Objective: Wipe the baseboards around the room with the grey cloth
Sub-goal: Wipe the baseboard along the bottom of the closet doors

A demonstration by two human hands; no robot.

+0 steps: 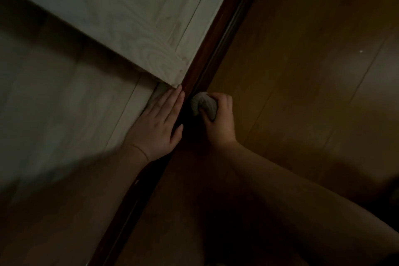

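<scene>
Grey cloth [204, 104], crumpled into a small ball, sits in the right hand [220, 121]. The fingers of this hand are curled around it and grasp it firmly, with the cloth sticking out on the side toward the dark baseboard [195, 75]. The cloth touches this dark brown strip, which runs diagonally through the view — from the top right down to the bottom left.

The left hand [160, 124] lies flat, its fingers straight and close together, holding nothing. It presses on the pale wood surface [64, 103] on the other side of the strip, and its fingertips almost reach the lower corner of a light wood-grain panel [129, 17] that stands above. The thumb of the left hand points toward the strip.

Both forearms are bare and come in from the bottom of the view. On the right side of the strip is a brown wooden floor [313, 71] with long boards — the light is dim and much of the lower part is in shadow.
</scene>
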